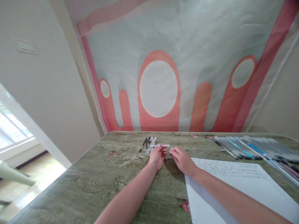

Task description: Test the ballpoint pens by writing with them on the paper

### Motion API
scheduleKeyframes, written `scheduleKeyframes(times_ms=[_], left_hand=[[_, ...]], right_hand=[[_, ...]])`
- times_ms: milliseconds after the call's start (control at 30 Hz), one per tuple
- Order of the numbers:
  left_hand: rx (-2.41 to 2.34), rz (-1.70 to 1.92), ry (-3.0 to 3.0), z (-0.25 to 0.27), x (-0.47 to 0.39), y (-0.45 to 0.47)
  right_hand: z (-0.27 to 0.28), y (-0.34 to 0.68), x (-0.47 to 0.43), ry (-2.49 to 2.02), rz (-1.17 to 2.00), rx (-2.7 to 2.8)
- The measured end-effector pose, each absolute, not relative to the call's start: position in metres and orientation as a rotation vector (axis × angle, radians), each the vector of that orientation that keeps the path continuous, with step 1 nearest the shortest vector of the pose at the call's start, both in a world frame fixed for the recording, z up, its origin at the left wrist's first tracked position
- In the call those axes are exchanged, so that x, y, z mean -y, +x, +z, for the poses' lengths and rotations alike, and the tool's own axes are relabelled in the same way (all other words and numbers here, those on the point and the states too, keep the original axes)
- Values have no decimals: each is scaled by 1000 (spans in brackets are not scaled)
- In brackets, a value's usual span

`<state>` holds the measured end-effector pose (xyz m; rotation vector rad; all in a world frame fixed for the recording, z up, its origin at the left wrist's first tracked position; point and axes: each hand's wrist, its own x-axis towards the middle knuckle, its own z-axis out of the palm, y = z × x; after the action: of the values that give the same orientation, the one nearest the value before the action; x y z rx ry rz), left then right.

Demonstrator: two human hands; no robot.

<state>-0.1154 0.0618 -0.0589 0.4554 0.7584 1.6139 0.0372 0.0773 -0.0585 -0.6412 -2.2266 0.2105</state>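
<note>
My left hand (157,159) is raised over the middle of the wood-patterned table, palm turned up and fingers curled around a slim whitish pen (165,145). Close to its right, my right hand (181,159) has its thumb and fingertips pinched together. A small pale bit shows at those fingertips, too small to name. Just beyond my left hand lies a loose group of white pens (151,145), partly hidden by the fingers, with a black pen (143,145) at its left side.
A sheet of paper (224,189) with rows of handwriting lies under my right forearm. Many grey pens (245,147) are lined up at the table's right, a few blue ones among them. The table (93,186) meets a pink-and-grey patterned wall covering (158,124) at the back.
</note>
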Motion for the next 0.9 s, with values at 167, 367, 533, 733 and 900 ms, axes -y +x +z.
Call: scheduleKeyframes(times_ms=[167, 367, 533, 733, 900], left_hand=[[-782, 1599, 443, -58, -61, -114], [-770, 1551, 481, -56, -57, -109], [-769, 1539, 480, -56, -57, -107], [-772, 1529, 496, -56, -56, -106], [-784, 1525, 497, -53, -55, -105]], right_hand=[[-53, 44, -83, -712, 422, 1891], [-51, 46, -83, -761, 581, 1784], [-51, 44, -82, -749, 625, 1781], [-49, 44, -80, -752, 631, 1782], [-48, 45, -80, -760, 630, 1788]])
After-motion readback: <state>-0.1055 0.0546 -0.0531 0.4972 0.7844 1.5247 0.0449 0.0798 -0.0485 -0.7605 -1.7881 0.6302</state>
